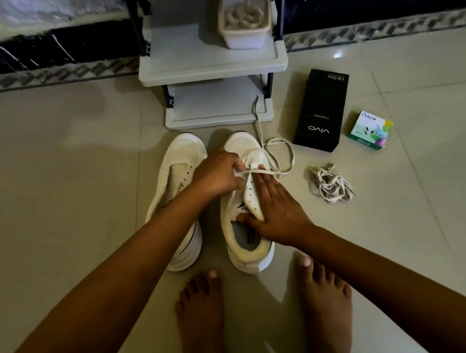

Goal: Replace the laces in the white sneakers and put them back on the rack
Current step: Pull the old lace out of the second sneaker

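Judging by its limp loops, expect the flat cream-white fabric shoelace (253, 172) to be light, soft and useless for pushing; best gripped just behind a stiff tip and drawn through, never shoved. Expect the right-side white low-top leather-look sneaker (240, 145) to be light yet firm in the sole, with a pliable eyelet flap that needs pinning down while threading.

Left hand (220, 174): fingers curled, thumb and fingertips clamped together on one end of the shoelace, right at the forward eyelets. From that pinch, a short taut stretch across the tongue towards the right hand (275, 209), just past its fingertips; beyond them, loose loops on the tiled floor (61, 188) and a tail trailing away towards the grey plastic two-tier shoe rack (213, 62).

Right hand: fingers straight and close together, pressed flat along the sneaker's eyelet flap, thumb laid at the flap's rear end by the collar; cannot tell whether the thumb tucks under it.

Beside the left forearm, touching nothing, the second white sneaker (177, 180), unlaced. Off to the outer side of the right hand's fingers, well apart, a tangled bundle of off-white flat laces (331, 186)
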A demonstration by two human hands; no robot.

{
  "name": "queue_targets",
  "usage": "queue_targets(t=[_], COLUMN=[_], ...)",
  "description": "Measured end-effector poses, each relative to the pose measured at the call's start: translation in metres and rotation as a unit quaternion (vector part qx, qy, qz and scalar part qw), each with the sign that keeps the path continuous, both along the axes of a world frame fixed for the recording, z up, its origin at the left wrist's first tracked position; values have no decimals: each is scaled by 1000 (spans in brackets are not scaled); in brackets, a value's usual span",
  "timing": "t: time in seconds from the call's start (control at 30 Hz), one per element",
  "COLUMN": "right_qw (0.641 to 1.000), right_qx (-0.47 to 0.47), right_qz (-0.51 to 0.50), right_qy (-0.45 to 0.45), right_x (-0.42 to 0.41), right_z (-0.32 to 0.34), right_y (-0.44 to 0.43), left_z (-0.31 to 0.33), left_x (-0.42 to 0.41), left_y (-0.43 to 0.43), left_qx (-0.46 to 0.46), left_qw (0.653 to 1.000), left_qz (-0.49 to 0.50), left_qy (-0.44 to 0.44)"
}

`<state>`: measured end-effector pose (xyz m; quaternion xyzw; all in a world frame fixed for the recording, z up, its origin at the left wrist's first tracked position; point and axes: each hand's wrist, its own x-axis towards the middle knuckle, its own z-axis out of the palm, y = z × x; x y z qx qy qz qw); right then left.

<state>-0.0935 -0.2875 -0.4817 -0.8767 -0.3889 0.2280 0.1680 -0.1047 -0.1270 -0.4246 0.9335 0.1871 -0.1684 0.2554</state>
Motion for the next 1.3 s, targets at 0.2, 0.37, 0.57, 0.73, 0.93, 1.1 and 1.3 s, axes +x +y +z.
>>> queue_targets(t=[0.2,0.37,0.57,0.73,0.93,1.1,1.3], right_qw=[1000,1000,1000,1000,1000,1000,1000], right_qx=[-7,-17,-13,-1,1,-4,1], right_qz=[3,11,1,-2,0,-4,-8], right_qy=[1,-7,4,23,12,18,13], right_x=[0,2,0,0,-1,0,-2], right_z=[3,3,0,9,10,6,6], right_y=[0,0,1,1,0,-3,2], left_z=[-5,26,31,-1,-5,36,19], left_x=[9,2,2,3,9,-1,-2], left_y=[-6,-1,-3,-6,-4,7,6], left_qx=[106,-116,-83,66,92,-155,-92], left_qw=[994,991,992,997,994,985,994], left_qz=[-2,-10,14,-40,-31,-28,-31], left_qy=[-37,-61,-97,6,-41,-74,-44])
